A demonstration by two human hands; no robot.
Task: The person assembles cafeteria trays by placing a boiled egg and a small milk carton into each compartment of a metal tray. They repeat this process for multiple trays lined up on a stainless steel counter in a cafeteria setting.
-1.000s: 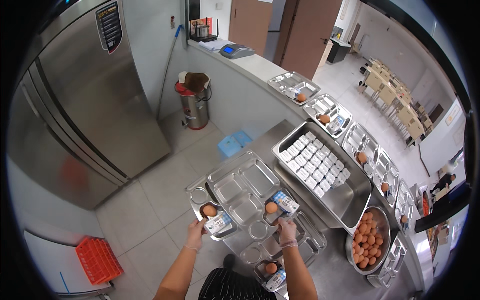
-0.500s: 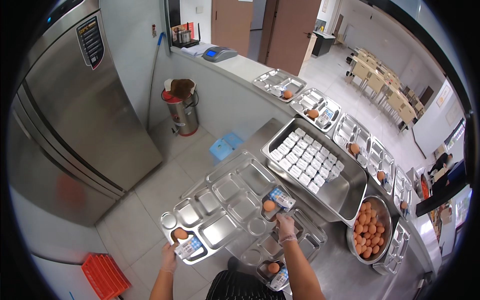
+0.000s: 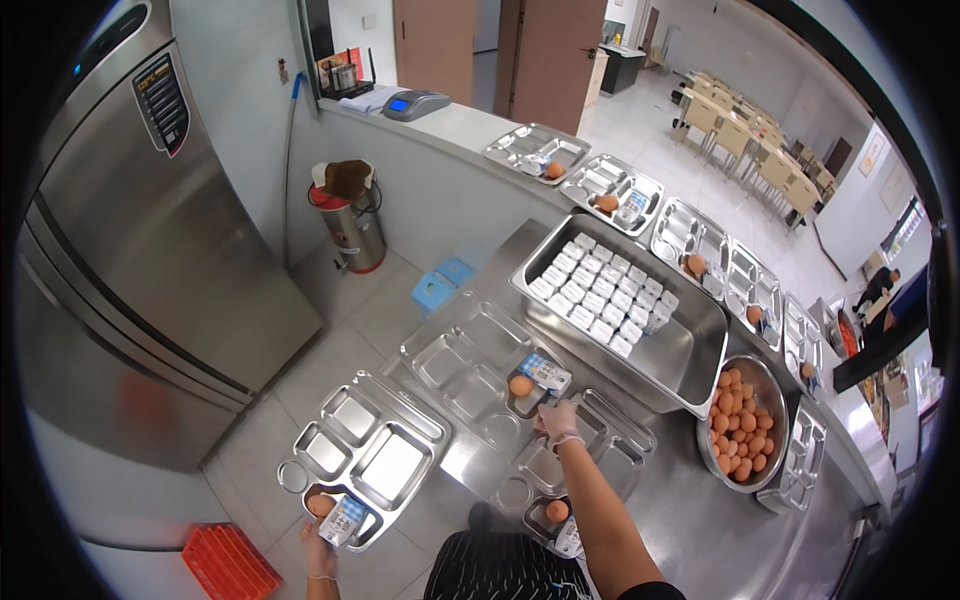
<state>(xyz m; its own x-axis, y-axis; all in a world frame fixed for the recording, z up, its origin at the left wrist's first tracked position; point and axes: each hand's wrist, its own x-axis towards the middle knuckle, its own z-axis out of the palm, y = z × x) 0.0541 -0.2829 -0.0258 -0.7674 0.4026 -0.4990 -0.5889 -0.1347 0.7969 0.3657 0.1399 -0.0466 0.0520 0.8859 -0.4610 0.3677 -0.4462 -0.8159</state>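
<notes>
My left hand [image 3: 318,550], in a clear glove, grips the near corner of a steel compartment tray [image 3: 434,430], which hangs tilted over the floor left of the counter. An egg [image 3: 321,505] and a blue-and-white drink carton [image 3: 343,519] lie together in its corner compartment. My right hand [image 3: 560,422], also gloved, has its fingers closed at the near corner of a second tray [image 3: 437,355] on the counter. That tray holds an egg [image 3: 520,386] and a carton [image 3: 545,373]. Below my right forearm, a third tray [image 3: 640,440] carries another egg [image 3: 557,511] and carton [image 3: 568,538].
A deep steel pan [image 3: 690,375] holds rows of white cartons. Beside it stands a steel bowl [image 3: 705,450] of eggs. Several filled trays line the ledge [image 3: 455,125]. A fridge [image 3: 160,250], a red crate [image 3: 232,562] and a blue stool [image 3: 435,290] stand around.
My left hand has drawn its tray left and toward me, turning it, so it now hangs apart from the second tray. My right hand has shifted slightly forward along the second tray's corner.
</notes>
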